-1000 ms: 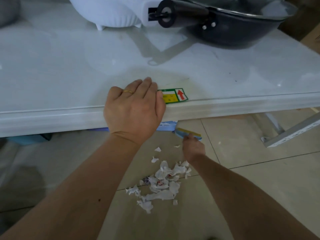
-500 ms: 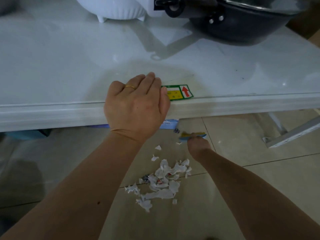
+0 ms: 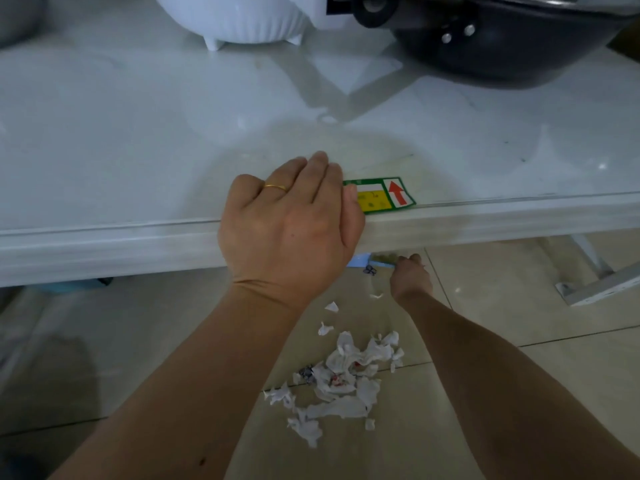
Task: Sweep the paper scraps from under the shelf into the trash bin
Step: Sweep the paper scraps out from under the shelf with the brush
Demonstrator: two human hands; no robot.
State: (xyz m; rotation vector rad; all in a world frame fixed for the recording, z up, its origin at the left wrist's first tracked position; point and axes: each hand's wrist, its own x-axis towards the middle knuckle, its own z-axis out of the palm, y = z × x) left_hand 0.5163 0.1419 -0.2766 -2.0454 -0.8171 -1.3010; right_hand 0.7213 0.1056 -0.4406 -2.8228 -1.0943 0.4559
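Observation:
A pile of white torn paper scraps (image 3: 346,379) lies on the beige floor tiles in front of the shelf. A few small scraps (image 3: 330,306) lie closer to the shelf edge. My left hand (image 3: 291,230) rests flat on the white shelf's (image 3: 104,237) front edge, fingers together, holding nothing. My right hand (image 3: 410,278) reaches low under the shelf and grips a small blue and yellow brush (image 3: 381,259), mostly hidden by the shelf edge. No trash bin is in view.
A white appliance (image 3: 239,19) and a dark pan (image 3: 502,39) stand at the back of the shelf top. A green and yellow sticker (image 3: 384,195) lies by my left hand. A white metal shelf leg (image 3: 595,289) rests on the floor at right.
My right hand has pushed the brush farther under the shelf edge, away from the pile. My left hand stays on the shelf edge. The scrap pile has not moved.

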